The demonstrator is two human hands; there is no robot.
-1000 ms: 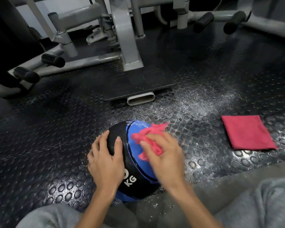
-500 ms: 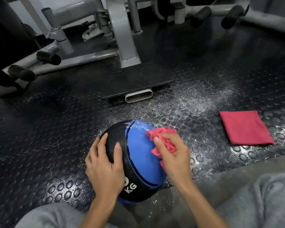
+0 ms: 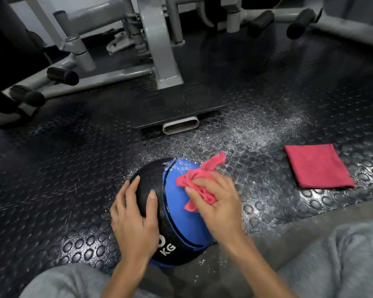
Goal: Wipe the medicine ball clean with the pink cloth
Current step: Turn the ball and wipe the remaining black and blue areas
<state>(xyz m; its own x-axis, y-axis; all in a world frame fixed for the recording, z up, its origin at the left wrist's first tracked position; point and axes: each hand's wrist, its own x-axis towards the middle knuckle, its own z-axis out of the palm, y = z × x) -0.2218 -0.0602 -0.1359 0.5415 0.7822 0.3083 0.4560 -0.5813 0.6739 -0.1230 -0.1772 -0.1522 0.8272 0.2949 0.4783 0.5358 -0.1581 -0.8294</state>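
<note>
A black and blue medicine ball [image 3: 177,222] marked "KG" sits on the studded rubber floor in front of my knees. My left hand [image 3: 134,218] rests spread on its black left side, fingers straight. My right hand [image 3: 215,203] holds a crumpled pink cloth [image 3: 199,177] against the blue top right of the ball; one corner of the cloth sticks out past the ball's far edge.
A second, folded pink cloth [image 3: 318,166] lies flat on the floor to the right. Grey gym machine frames [image 3: 159,61] with black padded rollers [image 3: 63,76] stand behind. White dust covers the floor [image 3: 256,134] beyond the ball. My grey-trousered knees are at the bottom.
My right hand has slid the pink cloth back and forth over the blue panel, now back toward the top middle. My left hand has stayed on the ball.
</note>
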